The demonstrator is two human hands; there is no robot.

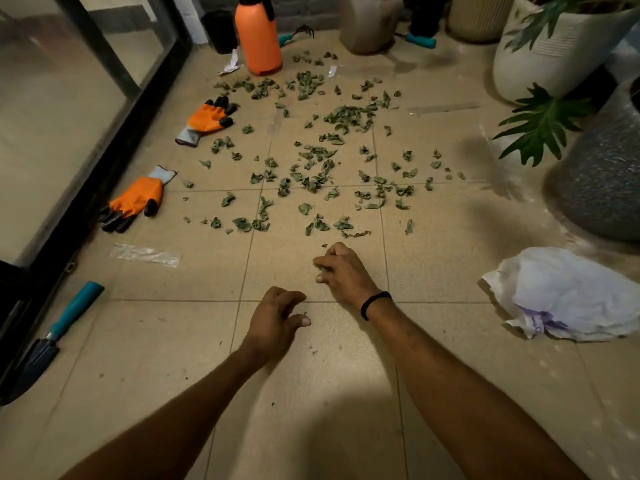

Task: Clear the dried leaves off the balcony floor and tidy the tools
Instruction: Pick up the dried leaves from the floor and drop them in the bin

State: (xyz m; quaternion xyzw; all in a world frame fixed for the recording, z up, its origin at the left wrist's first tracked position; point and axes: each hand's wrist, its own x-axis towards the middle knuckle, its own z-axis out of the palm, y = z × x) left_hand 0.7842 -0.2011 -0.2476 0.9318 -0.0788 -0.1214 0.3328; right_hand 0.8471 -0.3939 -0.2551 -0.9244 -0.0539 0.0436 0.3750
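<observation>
Several dried green leaves lie scattered over the tan tiled floor ahead of me. My right hand, with a black band at the wrist, is low over the floor at the near edge of the scatter, its fingers curled round a few dried leaves. My left hand hovers just behind it with loosely bent fingers and nothing in it. Two orange gloves lie at the left. A teal-handled trowel rests by the door frame.
An orange spray bottle stands at the back, a small hand rake beside it, and another teal-handled tool by the pots. A crumpled white bag lies right. Large planters crowd the right; a glass door bounds the left.
</observation>
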